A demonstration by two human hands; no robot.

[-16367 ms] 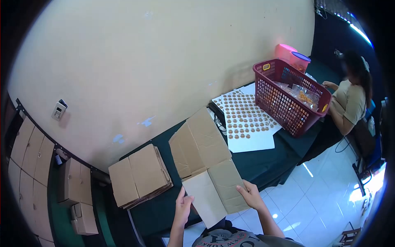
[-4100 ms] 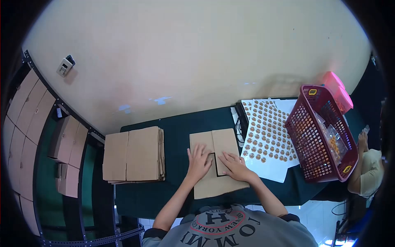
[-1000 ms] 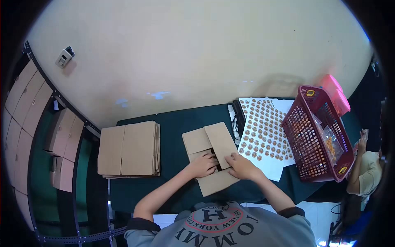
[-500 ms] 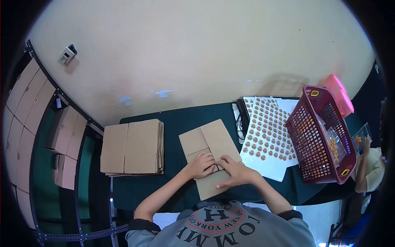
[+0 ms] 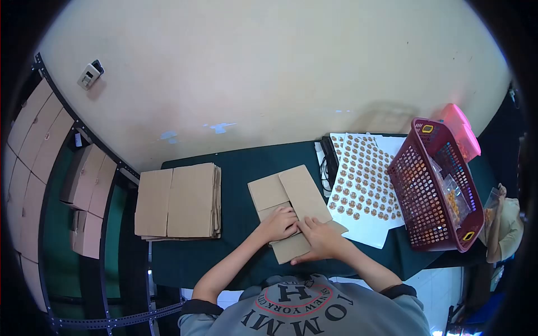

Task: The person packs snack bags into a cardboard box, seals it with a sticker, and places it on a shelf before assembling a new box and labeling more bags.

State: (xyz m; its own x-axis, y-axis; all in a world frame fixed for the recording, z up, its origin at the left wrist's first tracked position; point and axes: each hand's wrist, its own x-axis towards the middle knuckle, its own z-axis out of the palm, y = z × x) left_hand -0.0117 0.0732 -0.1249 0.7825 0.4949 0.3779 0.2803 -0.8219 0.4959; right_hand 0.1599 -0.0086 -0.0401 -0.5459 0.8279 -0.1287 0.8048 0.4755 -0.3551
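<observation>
Right hand (image 5: 318, 238): flat, palm down, pressing the near flap of the cardboard box blank (image 5: 291, 210); grip apart, clamped on nothing.
Left hand (image 5: 278, 223): fingers curled at the flap seam, touching the right hand; whether it pinches an edge I cannot tell.
Box blank: on the dark worktop (image 5: 238, 173), long axis running away from the body, tilted slightly left; both hands at its near end.
Change: half a second ago the right hand lay farther left.
Beyond: flat cardboard stack (image 5: 176, 200) left, sticker sheets (image 5: 361, 179) and red basket (image 5: 434, 187) right.

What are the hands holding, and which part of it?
Both the left hand and the right hand press flat on the near flaps of the folded cardboard box lying on the table; neither lifts it.
</observation>
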